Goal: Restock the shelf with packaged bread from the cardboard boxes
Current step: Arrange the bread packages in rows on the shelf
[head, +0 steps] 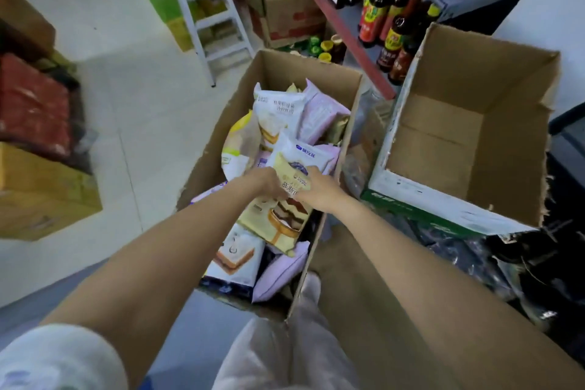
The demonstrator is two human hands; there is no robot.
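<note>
Head view: a cream bread packet [292, 190] is gripped by the left hand [269, 182] and right hand [319, 191] above the full cardboard box [316, 71], so picking is judged underway, and lifting toward the shelf [345, 28] is called for next.

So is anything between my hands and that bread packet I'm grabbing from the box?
Nothing visible. The left hand and right hand already grip the bread packet lying on top of the pile in the open cardboard box.

The pale tiled floor [126, 111] carries an open cardboard box [316, 73] below both hands, a white step stool [202, 16] beyond them, and yellow cartons [41, 193] to their left.
</note>
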